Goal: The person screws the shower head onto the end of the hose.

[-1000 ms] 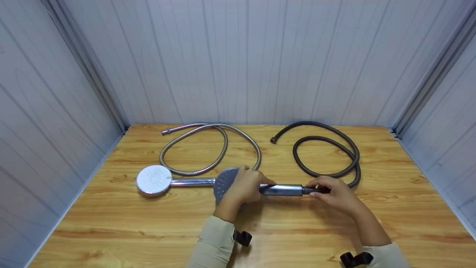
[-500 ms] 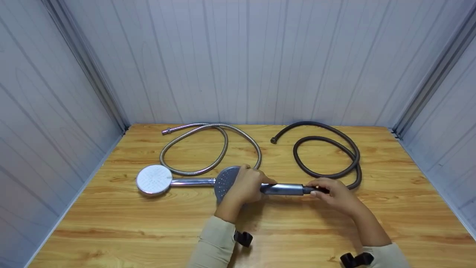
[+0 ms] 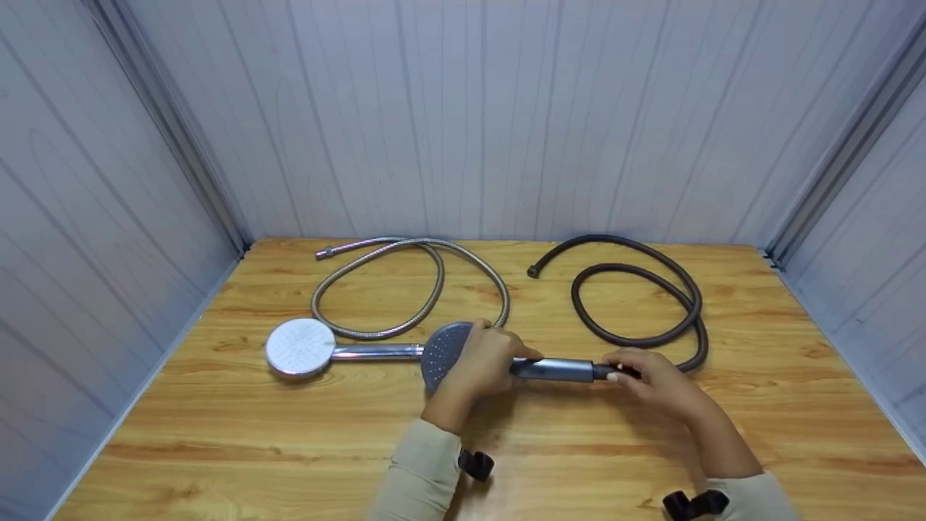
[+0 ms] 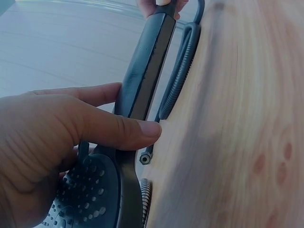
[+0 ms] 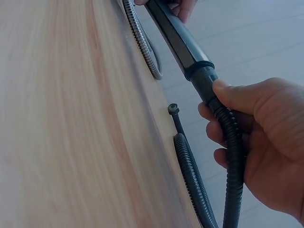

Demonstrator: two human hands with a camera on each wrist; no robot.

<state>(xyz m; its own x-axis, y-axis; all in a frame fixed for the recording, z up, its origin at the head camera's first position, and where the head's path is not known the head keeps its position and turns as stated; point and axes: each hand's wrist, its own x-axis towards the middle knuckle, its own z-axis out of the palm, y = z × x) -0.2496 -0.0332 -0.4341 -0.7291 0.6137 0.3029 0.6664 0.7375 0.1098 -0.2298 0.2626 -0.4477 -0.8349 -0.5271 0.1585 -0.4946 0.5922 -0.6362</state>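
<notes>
My left hand [image 3: 486,362] grips a dark grey shower head [image 3: 443,353] near its neck, thumb and fingers round the handle [image 4: 148,61]. The nozzle face is partly hidden behind that hand in the head view. At the far end of the handle, my right hand [image 3: 655,380] pinches the collar [image 5: 205,84] of a black shower hose [image 5: 233,166]. In the right wrist view the collar meets the handle's end, in line with it. From there the hose runs under the right palm and loops on the table behind.
A chrome shower head [image 3: 300,347] with a white face lies at left on the wooden table [image 3: 217,441]. Its handle points right, behind the dark head. A coiled silver hose [image 3: 376,335] lies behind it. White panels [image 3: 463,123] wall the table's back and sides.
Both hands and the dark shower head have shifted very slightly right. The right fingers have moved a little at the hose collar. The chrome shower head and silver hose stay put.
</notes>
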